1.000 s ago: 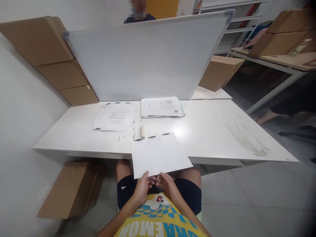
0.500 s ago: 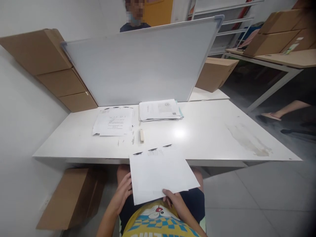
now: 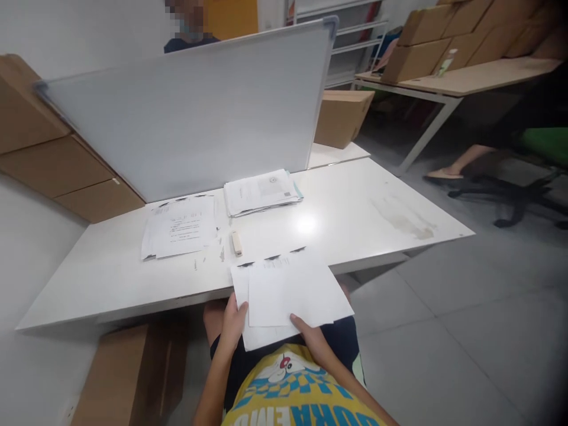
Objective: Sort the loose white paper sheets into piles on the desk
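Observation:
A few loose sheets of white paper (image 3: 288, 290) lie over my lap, their far edge resting against or just over the table's front edge. My left hand (image 3: 234, 319) grips their left edge, thumb on top and fingers underneath. My right hand (image 3: 306, 331) pinches the near edge, thumb on top, its other fingers hidden below. One sheet sits askew over the others, and dark marks run along the far edge. Beyond them on the table lie a small cream-coloured block (image 3: 236, 243), a spread of printed sheets (image 3: 180, 228) and a thicker paper stack (image 3: 261, 192).
A whiteboard (image 3: 190, 112) stands along the back of the white table (image 3: 355, 207). Cardboard boxes (image 3: 57, 165) are piled at the left, with another box (image 3: 128, 367) under the table. A person (image 3: 189, 44) is behind the board; another person's foot (image 3: 446, 173) shows at right.
My left hand has closed on the sheets' left edge, thumb now on top. The top sheet has slid askew, baring the one below. The view has turned to the right.

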`<action>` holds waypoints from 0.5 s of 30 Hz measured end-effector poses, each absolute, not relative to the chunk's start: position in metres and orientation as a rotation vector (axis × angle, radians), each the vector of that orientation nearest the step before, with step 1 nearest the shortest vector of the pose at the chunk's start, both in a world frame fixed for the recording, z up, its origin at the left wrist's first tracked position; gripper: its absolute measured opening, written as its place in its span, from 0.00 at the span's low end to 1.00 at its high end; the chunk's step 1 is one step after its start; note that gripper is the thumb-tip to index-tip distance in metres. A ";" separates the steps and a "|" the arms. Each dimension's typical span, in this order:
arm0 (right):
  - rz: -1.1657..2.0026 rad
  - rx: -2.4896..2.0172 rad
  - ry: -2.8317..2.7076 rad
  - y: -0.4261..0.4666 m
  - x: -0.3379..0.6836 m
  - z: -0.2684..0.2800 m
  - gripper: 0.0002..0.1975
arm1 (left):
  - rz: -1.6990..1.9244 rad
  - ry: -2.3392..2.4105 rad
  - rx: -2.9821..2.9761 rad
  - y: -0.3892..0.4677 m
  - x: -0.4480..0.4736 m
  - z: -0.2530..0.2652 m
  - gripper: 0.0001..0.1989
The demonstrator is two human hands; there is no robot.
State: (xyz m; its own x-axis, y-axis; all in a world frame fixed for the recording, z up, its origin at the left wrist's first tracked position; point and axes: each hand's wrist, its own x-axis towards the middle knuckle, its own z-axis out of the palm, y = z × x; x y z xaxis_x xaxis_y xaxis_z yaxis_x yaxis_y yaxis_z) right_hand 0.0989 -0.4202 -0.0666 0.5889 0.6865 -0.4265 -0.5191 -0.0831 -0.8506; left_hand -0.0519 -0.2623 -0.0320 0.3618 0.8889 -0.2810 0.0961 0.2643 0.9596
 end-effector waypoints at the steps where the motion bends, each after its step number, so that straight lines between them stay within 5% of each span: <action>1: 0.989 -1.326 -0.161 -0.419 0.100 -0.068 0.30 | 0.708 1.090 1.187 -0.263 -0.049 -0.030 0.20; 9: 0.899 -1.467 -0.189 -0.411 0.093 -0.053 0.44 | 0.774 1.338 1.355 -0.270 -0.031 -0.008 0.25; 15: 0.818 -1.424 -0.274 -0.393 0.091 -0.045 0.45 | 0.670 1.379 1.524 -0.259 -0.038 -0.009 0.21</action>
